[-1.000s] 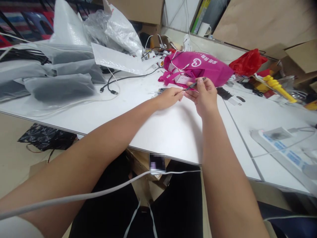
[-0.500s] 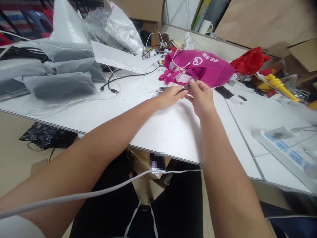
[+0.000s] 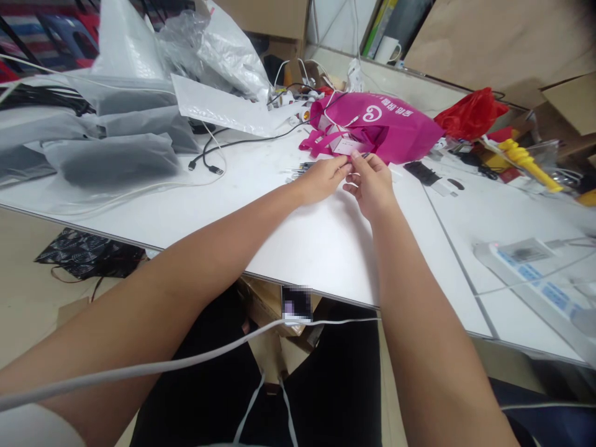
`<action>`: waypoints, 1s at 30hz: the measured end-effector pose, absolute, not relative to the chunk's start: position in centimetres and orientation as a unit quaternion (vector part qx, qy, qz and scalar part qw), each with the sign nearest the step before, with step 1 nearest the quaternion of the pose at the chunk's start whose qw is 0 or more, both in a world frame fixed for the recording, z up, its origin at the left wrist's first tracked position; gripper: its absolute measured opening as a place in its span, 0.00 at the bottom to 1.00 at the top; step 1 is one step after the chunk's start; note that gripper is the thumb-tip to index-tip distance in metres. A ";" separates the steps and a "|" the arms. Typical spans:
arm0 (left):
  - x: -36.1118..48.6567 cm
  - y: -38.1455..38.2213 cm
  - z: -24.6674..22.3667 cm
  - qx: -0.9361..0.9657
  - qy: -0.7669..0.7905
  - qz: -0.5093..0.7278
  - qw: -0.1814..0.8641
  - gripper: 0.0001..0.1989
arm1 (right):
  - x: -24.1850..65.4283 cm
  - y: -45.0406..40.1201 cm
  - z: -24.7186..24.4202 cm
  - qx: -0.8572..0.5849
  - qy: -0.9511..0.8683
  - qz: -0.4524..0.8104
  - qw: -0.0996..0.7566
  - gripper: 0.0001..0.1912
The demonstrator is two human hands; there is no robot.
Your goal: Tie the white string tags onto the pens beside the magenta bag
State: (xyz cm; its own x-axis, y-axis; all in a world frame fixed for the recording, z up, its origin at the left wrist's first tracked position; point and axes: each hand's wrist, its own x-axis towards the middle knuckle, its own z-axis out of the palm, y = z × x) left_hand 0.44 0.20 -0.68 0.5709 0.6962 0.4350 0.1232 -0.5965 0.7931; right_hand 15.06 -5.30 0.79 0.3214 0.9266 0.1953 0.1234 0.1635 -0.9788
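Observation:
My left hand [image 3: 322, 180] and my right hand [image 3: 374, 185] meet over the white table, just in front of the pink bag. Both are closed, fingertips pinched together around a thin dark pen-like object [image 3: 366, 156]. Most of it is hidden by the fingers, so its exact kind cannot be made out. Beside my left hand lie several slim pen-like pieces [image 3: 302, 167] with thin pale tips. A white card or small box [image 3: 345, 146] sits at the bag's opening, right behind my fingertips.
The pink bag [image 3: 405, 127] lies behind my hands, with a red plastic bag [image 3: 472, 115] to its right. Grey plastic packages [image 3: 112, 161] and a black USB cable [image 3: 215, 169] are on the left. A white power strip [image 3: 535, 285] lies at right. A white cable [image 3: 186, 364] crosses before my lap.
My right hand has shifted slightly left, closer to my left hand. The dark object between them shows less now, more covered by fingers. My left hand has hardly moved.

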 end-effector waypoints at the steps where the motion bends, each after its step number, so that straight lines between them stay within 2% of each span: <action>1: 0.4 0.2 -0.6 0.806 0.259 0.384 0.368 0.13 | 15.0 -5.4 0.9 -0.549 -0.477 0.344 0.594 0.35; 3: 0.3 0.1 -0.5 0.806 0.268 0.382 0.363 0.14 | 15.2 -5.5 1.0 -0.548 -0.478 0.353 0.589 0.35; 7: 0.2 -0.1 -0.5 0.805 0.275 0.384 0.359 0.05 | 15.6 -5.4 0.9 -0.568 -0.462 0.355 0.581 0.36; 10: 0.1 0.0 -0.5 0.811 0.267 0.380 0.356 0.06 | 15.7 -5.5 0.9 -0.560 -0.449 0.370 0.590 0.34; 13: 0.0 0.0 -0.4 0.816 0.264 0.370 0.356 0.11 | 15.7 -5.6 1.1 -0.548 -0.449 0.378 0.597 0.32; 20: -0.1 -0.3 -0.4 0.807 0.279 0.374 0.363 0.02 | 15.8 -5.4 0.8 -0.589 -0.446 0.341 0.581 0.36; 24: 0.0 -0.5 -0.3 0.792 0.290 0.386 0.374 0.09 | 15.7 -5.4 0.8 -0.562 -0.476 0.347 0.581 0.34; 27: -0.1 -0.6 -0.2 0.791 0.289 0.383 0.381 0.04 | 15.9 -5.3 0.7 -0.578 -0.475 0.324 0.578 0.35; 30: 0.0 -0.3 -0.4 0.794 0.285 0.385 0.375 0.04 | 15.9 -5.2 0.5 -0.583 -0.474 0.317 0.578 0.34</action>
